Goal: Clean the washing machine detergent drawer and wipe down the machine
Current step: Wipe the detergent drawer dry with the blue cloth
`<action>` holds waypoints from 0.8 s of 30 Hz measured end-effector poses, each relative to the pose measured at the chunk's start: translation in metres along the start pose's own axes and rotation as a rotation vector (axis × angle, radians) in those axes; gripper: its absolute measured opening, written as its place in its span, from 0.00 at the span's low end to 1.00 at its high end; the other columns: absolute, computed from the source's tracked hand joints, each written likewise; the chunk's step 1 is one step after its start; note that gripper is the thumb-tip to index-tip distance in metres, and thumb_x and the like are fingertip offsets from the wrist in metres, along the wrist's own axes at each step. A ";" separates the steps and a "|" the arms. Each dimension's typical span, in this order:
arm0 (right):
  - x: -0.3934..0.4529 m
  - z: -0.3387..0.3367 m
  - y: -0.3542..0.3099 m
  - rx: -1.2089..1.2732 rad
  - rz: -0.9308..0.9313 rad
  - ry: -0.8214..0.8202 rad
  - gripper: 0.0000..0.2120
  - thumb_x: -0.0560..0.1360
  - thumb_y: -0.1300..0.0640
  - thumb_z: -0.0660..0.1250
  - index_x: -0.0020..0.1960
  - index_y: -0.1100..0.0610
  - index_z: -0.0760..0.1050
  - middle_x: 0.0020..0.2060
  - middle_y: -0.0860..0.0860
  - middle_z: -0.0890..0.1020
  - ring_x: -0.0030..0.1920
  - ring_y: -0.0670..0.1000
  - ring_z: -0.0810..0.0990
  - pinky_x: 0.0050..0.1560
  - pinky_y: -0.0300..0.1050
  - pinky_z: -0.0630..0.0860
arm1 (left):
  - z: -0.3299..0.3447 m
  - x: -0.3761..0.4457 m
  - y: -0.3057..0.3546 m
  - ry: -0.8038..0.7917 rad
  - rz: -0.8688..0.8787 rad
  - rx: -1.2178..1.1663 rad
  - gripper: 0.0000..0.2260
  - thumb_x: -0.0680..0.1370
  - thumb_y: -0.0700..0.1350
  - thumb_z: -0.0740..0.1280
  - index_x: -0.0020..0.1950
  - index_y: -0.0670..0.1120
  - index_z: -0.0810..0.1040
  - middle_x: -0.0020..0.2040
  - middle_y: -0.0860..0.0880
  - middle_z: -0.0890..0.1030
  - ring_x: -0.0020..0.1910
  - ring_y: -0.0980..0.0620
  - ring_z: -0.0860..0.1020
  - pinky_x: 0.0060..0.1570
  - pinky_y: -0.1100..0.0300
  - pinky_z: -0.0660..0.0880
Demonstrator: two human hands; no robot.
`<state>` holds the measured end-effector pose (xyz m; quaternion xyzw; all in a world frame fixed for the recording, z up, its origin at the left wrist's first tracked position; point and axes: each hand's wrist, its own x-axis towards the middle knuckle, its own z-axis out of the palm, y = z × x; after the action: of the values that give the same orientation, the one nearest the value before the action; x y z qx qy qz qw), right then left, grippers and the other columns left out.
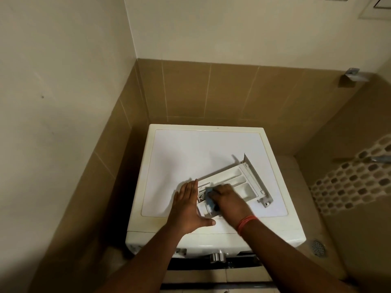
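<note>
The white detergent drawer (pixel 239 182) lies at an angle on top of the white washing machine (pixel 184 157), its compartments facing up. My left hand (pixel 188 208) lies flat with straight fingers against the drawer's near left end, thumb stretched under its corner. My right hand (pixel 227 200) grips a small blue cloth (pixel 209 193) and presses it into the drawer's left compartment. The cloth is mostly hidden by my fingers. An orange thread band sits on my right wrist.
The machine stands in a corner between a cream left wall and brown-tiled back wall. A chrome knob (pixel 218 257) shows on its front panel. A floor drain (pixel 318 247) and a white honeycomb mat (pixel 355 176) are to the right.
</note>
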<state>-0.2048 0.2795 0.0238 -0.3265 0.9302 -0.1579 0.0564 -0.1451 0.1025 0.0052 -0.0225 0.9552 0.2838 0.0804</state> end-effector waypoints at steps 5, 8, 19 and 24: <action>-0.005 -0.030 0.036 -0.231 0.283 0.094 0.17 0.76 0.60 0.65 0.64 0.54 0.77 0.62 0.52 0.76 0.62 0.55 0.71 0.61 0.44 0.73 | -0.003 -0.001 0.003 -0.040 -0.035 0.073 0.61 0.60 0.74 0.70 0.78 0.56 0.33 0.80 0.55 0.40 0.78 0.53 0.38 0.75 0.39 0.44; -0.005 -0.007 0.004 -0.017 0.238 -0.006 0.17 0.75 0.54 0.68 0.63 0.56 0.77 0.61 0.54 0.77 0.63 0.57 0.72 0.59 0.39 0.72 | -0.003 0.000 0.006 -0.050 -0.044 0.100 0.61 0.60 0.74 0.69 0.78 0.56 0.33 0.80 0.55 0.39 0.78 0.52 0.36 0.75 0.37 0.43; -0.023 -0.067 0.038 -0.099 0.252 0.092 0.08 0.79 0.49 0.62 0.51 0.47 0.79 0.52 0.52 0.79 0.52 0.51 0.80 0.56 0.48 0.75 | -0.008 -0.002 0.010 -0.085 -0.055 0.143 0.60 0.61 0.75 0.68 0.77 0.56 0.32 0.80 0.54 0.37 0.77 0.53 0.34 0.75 0.36 0.43; -0.008 -0.111 0.035 0.032 0.348 0.333 0.09 0.77 0.59 0.63 0.44 0.61 0.80 0.35 0.53 0.81 0.38 0.52 0.81 0.44 0.50 0.79 | -0.009 0.001 0.020 -0.148 -0.047 0.257 0.60 0.63 0.73 0.69 0.77 0.54 0.30 0.79 0.47 0.34 0.76 0.44 0.31 0.73 0.35 0.40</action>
<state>-0.2420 0.3386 0.1171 -0.1298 0.9663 -0.2122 -0.0663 -0.1497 0.1144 0.0236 -0.0135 0.9744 0.1580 0.1596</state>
